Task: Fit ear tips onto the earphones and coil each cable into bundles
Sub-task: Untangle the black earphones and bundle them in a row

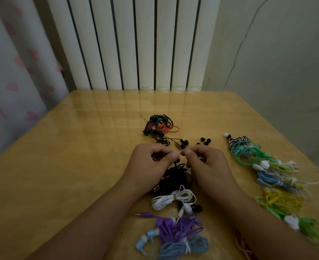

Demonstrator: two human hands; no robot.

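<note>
My left hand (pixel 151 163) and my right hand (pixel 203 162) meet at the table's middle, thumbs and fingertips pinched close together over a tangle of black earphone cable (pixel 173 177). What sits between the fingertips is too small to tell; a dark earbud shows just under my left thumb. Loose black ear tips (pixel 204 141) lie just beyond my right hand. Another black earphone (pixel 183 143) rests behind my hands.
A black and red earphone bundle (pixel 158 126) lies farther back. White (pixel 173 199), purple (pixel 179 228) and light blue (pixel 183 246) coiled earphones sit near me. Green, yellow, blue and striped earphones (pixel 267 166) line the right side of the wooden table (pixel 70 147). A radiator stands behind.
</note>
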